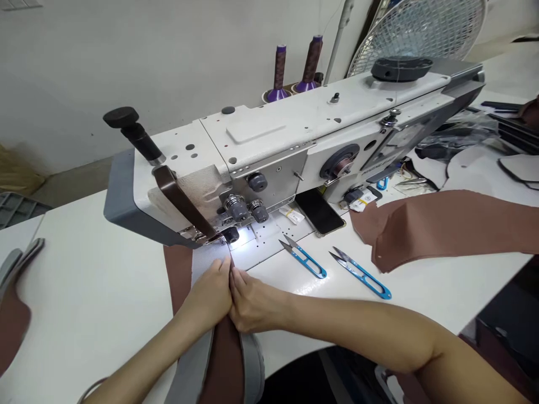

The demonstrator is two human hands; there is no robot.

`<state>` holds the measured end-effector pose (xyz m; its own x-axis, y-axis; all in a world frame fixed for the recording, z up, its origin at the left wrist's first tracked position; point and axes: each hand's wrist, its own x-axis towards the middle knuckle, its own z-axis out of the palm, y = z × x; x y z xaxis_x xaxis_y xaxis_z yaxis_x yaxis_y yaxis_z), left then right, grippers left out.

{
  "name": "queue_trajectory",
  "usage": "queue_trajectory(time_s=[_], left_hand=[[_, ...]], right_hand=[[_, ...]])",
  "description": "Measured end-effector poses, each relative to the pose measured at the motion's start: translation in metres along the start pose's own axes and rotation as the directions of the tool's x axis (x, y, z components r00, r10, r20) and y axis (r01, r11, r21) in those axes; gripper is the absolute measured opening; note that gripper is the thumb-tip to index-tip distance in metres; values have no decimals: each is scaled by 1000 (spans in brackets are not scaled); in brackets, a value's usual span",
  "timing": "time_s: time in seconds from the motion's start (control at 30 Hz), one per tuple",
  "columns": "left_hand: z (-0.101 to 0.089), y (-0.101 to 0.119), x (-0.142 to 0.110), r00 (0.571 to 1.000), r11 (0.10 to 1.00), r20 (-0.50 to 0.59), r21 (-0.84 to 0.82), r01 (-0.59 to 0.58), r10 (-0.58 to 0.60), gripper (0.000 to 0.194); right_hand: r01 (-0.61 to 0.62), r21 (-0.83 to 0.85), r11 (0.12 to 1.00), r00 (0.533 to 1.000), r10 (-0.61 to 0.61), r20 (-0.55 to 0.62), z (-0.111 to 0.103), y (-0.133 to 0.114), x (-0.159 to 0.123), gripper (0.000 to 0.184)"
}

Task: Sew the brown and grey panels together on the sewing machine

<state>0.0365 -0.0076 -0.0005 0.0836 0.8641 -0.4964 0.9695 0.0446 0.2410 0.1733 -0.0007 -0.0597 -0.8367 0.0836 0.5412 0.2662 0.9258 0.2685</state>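
Brown and grey material makes up the workpiece [227, 365], which lies under both hands and runs up to the stitching end of the white sewing machine [269, 134]. The left hand [213, 292] and right hand [255, 303] meet over it, side by side, just before the lit stitching area; their fingers are bent and drawn together, pinching the workpiece along its edge. The undersides of the fingers are hidden, so how each thumb presses cannot be told. The needle is hard to make out beneath the machine head and beside the glare. The hands cover the middle of the workpiece, and the picture's lower edge cuts off its near end.

A brown lever [181, 199] slants down in front of the head. Right of the hands, two blue-handled snips lie apart on the white table [92, 269], the nearer-to-machine pair [300, 258] close to a dark phone [320, 212], which the machine's arm partly overhangs. Farther right, brown panels [438, 224] run out of frame, as does a curved piece [14, 320] at left. Behind the machine, two thread spools [279, 70] are hidden at their bases, and a fan [421, 28] is cropped above.
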Motion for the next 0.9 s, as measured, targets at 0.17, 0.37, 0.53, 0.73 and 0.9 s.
queue_trajectory(time_s=[0.17,0.37,0.53,0.73,0.9], left_hand=[[-32,-22,-6,998,998,67,-65,-19,23,68],[-41,-6,-33,995,998,80,-19,-62,64,54],[0,14,-31,996,1000,90,-2,-15,15,61],[7,7,-21,998,998,58,-68,-8,12,62],[1,6,-9,999,999,39,-53,9,-7,59]], right_hand=[[25,98,995,996,-33,86,-3,17,-1,22],[75,121,990,993,-85,83,-15,-6,-3,20],[80,213,974,980,-115,160,-19,-14,-1,17],[64,227,972,985,-98,144,-16,-5,0,17],[52,180,982,994,-69,89,-7,0,-1,17]])
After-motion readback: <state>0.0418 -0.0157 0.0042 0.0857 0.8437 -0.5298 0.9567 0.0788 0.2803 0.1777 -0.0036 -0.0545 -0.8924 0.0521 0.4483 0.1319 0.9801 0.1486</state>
